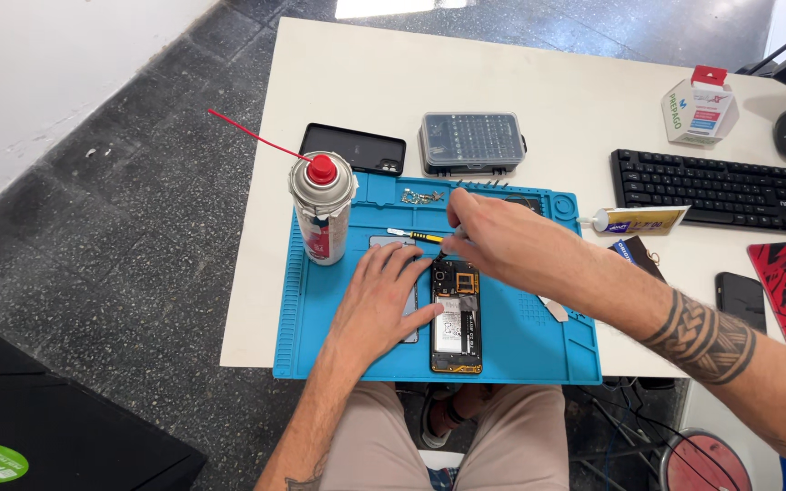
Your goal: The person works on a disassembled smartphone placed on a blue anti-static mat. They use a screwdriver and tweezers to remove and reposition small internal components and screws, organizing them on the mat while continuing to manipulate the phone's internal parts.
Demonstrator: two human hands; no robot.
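An opened smartphone (456,318), its back cover off and battery and boards showing, lies on a blue repair mat (511,336). My left hand (382,300) rests flat on the mat, fingers spread, pressing against the phone's left side. My right hand (502,241) hovers over the phone's top end, fingers pinched on a thin metal tool whose tip points down at the camera area. A yellow-and-black handled tool (416,236) lies on the mat just above my left hand.
A spray can (322,207) with a red straw stands at the mat's left. Behind the mat lie a black phone back cover (354,148), a bit-set case (471,142), loose screws (422,195), a glue tube (634,219), a keyboard (720,189) and a small carton (700,106).
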